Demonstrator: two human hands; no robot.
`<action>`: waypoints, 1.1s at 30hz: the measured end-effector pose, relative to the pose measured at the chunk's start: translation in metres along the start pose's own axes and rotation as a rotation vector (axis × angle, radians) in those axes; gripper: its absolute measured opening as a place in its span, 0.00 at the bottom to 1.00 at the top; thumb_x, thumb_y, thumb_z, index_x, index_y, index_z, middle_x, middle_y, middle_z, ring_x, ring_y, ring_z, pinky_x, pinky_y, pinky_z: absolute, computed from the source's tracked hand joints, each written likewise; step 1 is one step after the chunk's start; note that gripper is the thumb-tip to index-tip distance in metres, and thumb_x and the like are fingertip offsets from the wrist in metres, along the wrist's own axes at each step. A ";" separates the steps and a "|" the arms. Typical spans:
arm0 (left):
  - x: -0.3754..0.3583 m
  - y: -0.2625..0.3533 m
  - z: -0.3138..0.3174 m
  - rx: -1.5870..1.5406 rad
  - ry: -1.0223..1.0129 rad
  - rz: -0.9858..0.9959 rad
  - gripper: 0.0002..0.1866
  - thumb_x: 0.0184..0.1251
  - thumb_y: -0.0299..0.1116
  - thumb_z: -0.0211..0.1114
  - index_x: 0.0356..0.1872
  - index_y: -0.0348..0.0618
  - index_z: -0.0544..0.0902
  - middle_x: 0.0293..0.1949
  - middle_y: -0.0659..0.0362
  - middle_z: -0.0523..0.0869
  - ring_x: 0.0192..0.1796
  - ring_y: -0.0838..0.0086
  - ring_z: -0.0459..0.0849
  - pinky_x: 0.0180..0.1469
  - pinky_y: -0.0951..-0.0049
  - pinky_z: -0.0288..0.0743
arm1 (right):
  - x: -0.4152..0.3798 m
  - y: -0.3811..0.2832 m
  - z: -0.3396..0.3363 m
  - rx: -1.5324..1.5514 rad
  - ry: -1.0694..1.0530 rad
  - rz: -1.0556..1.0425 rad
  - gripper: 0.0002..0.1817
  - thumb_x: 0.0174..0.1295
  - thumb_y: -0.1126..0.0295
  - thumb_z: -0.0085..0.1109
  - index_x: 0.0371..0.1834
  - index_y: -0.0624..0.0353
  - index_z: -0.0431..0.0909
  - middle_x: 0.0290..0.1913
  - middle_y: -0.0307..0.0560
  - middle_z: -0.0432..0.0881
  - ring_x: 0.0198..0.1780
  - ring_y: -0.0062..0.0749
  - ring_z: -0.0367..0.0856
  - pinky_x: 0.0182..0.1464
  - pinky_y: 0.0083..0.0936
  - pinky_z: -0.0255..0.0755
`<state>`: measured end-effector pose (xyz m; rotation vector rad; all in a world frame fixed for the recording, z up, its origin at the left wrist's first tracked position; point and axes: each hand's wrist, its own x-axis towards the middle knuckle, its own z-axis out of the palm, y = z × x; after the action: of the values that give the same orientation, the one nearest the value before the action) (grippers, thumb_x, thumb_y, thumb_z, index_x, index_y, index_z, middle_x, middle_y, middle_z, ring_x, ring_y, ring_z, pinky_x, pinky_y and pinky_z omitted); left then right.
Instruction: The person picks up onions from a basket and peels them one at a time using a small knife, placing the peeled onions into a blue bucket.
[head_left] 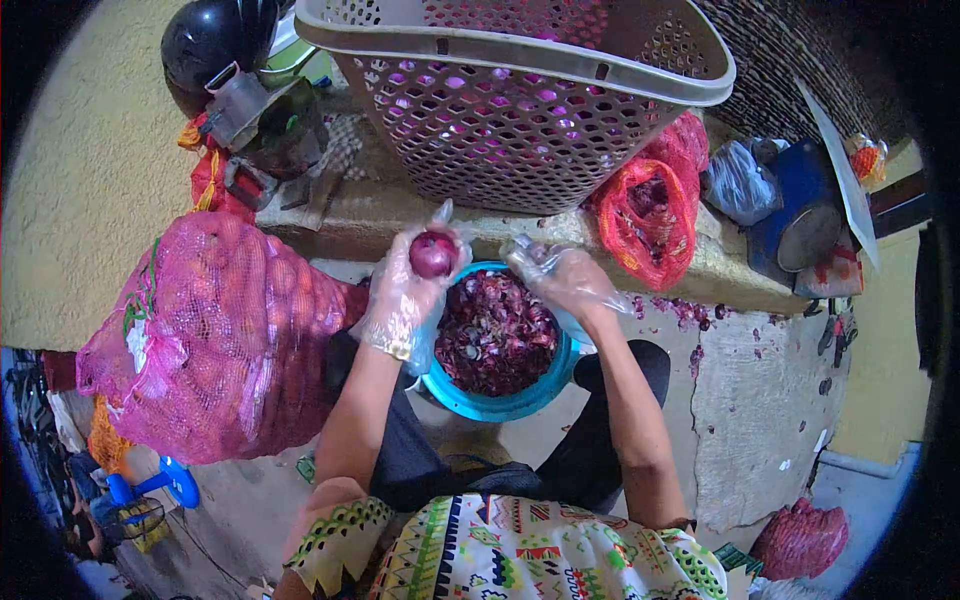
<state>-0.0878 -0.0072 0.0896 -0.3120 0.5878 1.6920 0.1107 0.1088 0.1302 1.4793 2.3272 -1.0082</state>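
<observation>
My left hand (408,285), in a clear plastic glove, holds a round red onion (433,255) over the left rim of a turquoise tub (470,405). Dark red onion skins (497,335) fill much of the tub, which stands between my knees. At the tub's upper right is my right hand (572,278), also in a loose clear glove, its fingers closed together. Glove plastic and glare cover the fingertips, so whatever they may grip cannot be made out. The two hands are apart.
A tall perforated basket (520,130) with onions inside stands on the ledge (380,225) ahead. Left is a bulging pink mesh sack (215,340). An open red mesh bag (655,225) hangs over the ledge at right. Loose skins (690,312) litter the floor.
</observation>
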 end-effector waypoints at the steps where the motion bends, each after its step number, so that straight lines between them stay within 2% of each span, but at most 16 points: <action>1: 0.011 0.000 -0.009 -0.064 0.048 -0.008 0.24 0.69 0.33 0.60 0.65 0.40 0.73 0.47 0.51 0.80 0.48 0.64 0.81 0.52 0.58 0.82 | -0.007 -0.003 -0.006 0.044 -0.023 0.019 0.37 0.57 0.32 0.56 0.40 0.60 0.86 0.38 0.65 0.85 0.41 0.56 0.85 0.46 0.44 0.75; 2: 0.018 -0.004 -0.020 -0.064 0.046 -0.011 0.24 0.69 0.33 0.60 0.65 0.40 0.73 0.47 0.51 0.80 0.48 0.64 0.81 0.52 0.58 0.82 | -0.010 -0.002 -0.004 0.044 -0.021 0.021 0.37 0.57 0.32 0.56 0.40 0.60 0.86 0.38 0.65 0.85 0.41 0.56 0.85 0.46 0.44 0.75; 4: 0.019 -0.014 -0.025 -0.140 -0.216 -0.074 0.25 0.69 0.32 0.60 0.67 0.43 0.72 0.47 0.51 0.80 0.48 0.62 0.81 0.54 0.57 0.82 | -0.018 -0.003 0.008 0.090 0.198 -0.339 0.41 0.54 0.29 0.57 0.31 0.65 0.84 0.33 0.66 0.83 0.36 0.56 0.84 0.41 0.46 0.73; 5: 0.022 -0.020 -0.026 -0.073 -0.059 -0.066 0.13 0.67 0.36 0.62 0.48 0.42 0.78 0.45 0.52 0.82 0.46 0.61 0.82 0.51 0.56 0.81 | -0.021 -0.006 0.012 0.063 0.212 -0.351 0.39 0.53 0.29 0.59 0.31 0.63 0.84 0.30 0.62 0.84 0.37 0.55 0.85 0.42 0.45 0.75; 6: 0.021 -0.025 -0.024 0.087 -0.131 -0.009 0.11 0.69 0.38 0.61 0.46 0.43 0.78 0.47 0.51 0.82 0.48 0.60 0.83 0.52 0.58 0.81 | -0.023 -0.009 0.016 0.064 0.209 -0.357 0.39 0.53 0.29 0.59 0.31 0.63 0.84 0.30 0.62 0.84 0.37 0.55 0.85 0.42 0.45 0.75; 8: 0.004 -0.034 0.003 0.150 -0.004 -0.018 0.12 0.72 0.42 0.59 0.43 0.44 0.78 0.46 0.51 0.84 0.49 0.61 0.83 0.53 0.58 0.81 | -0.025 -0.015 0.021 0.096 0.258 -0.361 0.38 0.51 0.29 0.61 0.30 0.60 0.83 0.29 0.60 0.84 0.37 0.55 0.85 0.43 0.46 0.76; 12: 0.028 -0.037 -0.028 0.201 -0.023 0.075 0.15 0.74 0.47 0.58 0.41 0.45 0.79 0.44 0.52 0.85 0.47 0.63 0.84 0.53 0.59 0.81 | -0.012 -0.014 0.028 0.034 0.338 -0.421 0.38 0.47 0.27 0.63 0.30 0.59 0.81 0.28 0.60 0.84 0.34 0.56 0.85 0.41 0.47 0.77; 14: 0.029 -0.034 -0.031 0.220 -0.044 0.069 0.16 0.75 0.45 0.57 0.48 0.42 0.79 0.46 0.51 0.86 0.49 0.60 0.85 0.57 0.55 0.80 | -0.010 -0.013 0.026 0.011 0.352 -0.444 0.39 0.47 0.27 0.63 0.31 0.59 0.82 0.28 0.60 0.84 0.34 0.56 0.86 0.40 0.47 0.77; 15: 0.026 -0.033 -0.027 0.221 -0.043 0.069 0.16 0.75 0.45 0.57 0.48 0.42 0.79 0.46 0.51 0.86 0.49 0.60 0.85 0.57 0.55 0.80 | -0.010 -0.013 0.026 -0.012 0.364 -0.466 0.39 0.47 0.27 0.63 0.32 0.59 0.82 0.29 0.59 0.85 0.33 0.55 0.86 0.40 0.47 0.77; 20: 0.021 -0.036 -0.014 0.307 -0.103 0.042 0.16 0.75 0.46 0.58 0.41 0.42 0.78 0.42 0.52 0.85 0.43 0.61 0.86 0.52 0.58 0.83 | -0.010 -0.019 0.024 0.008 0.378 -0.499 0.39 0.47 0.27 0.63 0.33 0.60 0.83 0.29 0.60 0.85 0.34 0.54 0.86 0.40 0.46 0.78; 24: 0.020 -0.035 -0.013 0.306 -0.155 0.070 0.16 0.75 0.46 0.58 0.40 0.42 0.78 0.41 0.53 0.85 0.44 0.62 0.85 0.53 0.58 0.82 | -0.007 -0.018 0.025 -0.004 0.365 -0.433 0.40 0.46 0.27 0.63 0.33 0.60 0.83 0.28 0.60 0.84 0.34 0.55 0.86 0.41 0.46 0.78; 33: 0.018 -0.037 -0.013 0.269 -0.148 0.043 0.16 0.74 0.46 0.60 0.38 0.43 0.77 0.42 0.54 0.83 0.48 0.64 0.83 0.57 0.59 0.79 | 0.000 -0.016 0.031 -0.031 0.350 -0.441 0.40 0.46 0.25 0.62 0.29 0.59 0.84 0.27 0.62 0.84 0.33 0.56 0.86 0.41 0.47 0.78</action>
<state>-0.0576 0.0055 0.0619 0.0185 0.7059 1.6371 0.0919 0.0847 0.1142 1.2369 2.9963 -0.8475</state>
